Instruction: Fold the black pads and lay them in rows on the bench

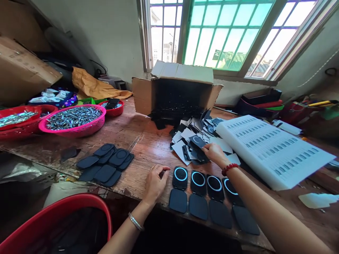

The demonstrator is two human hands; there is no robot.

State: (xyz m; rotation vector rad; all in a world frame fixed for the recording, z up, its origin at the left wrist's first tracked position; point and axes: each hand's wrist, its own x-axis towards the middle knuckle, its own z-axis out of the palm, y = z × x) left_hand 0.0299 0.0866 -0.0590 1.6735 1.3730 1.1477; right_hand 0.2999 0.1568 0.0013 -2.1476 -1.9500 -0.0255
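My right hand (215, 153), with a red bead bracelet at the wrist, is closed at the near side of a loose pile. Its fingertips pinch the edge of a black card (197, 141) with a pale ring on it. My left hand (156, 181) rests at the table's front edge, fingers loosely bent, with a gap between thumb and forefinger and nothing visible in it. Just right of it lies a row of several opened black folding cases (180, 177), each with a white ring on its upper panel. My right forearm partly covers the rightmost case.
Closed black cases (106, 164) are stacked at left. Behind them stand a pink basket (71, 132) of small metal parts and red bowls (114, 111). An opened cardboard box (143, 97) sits behind the pile. A white foam block (286, 176) lies right; a red tub (106, 208) stands lower left.
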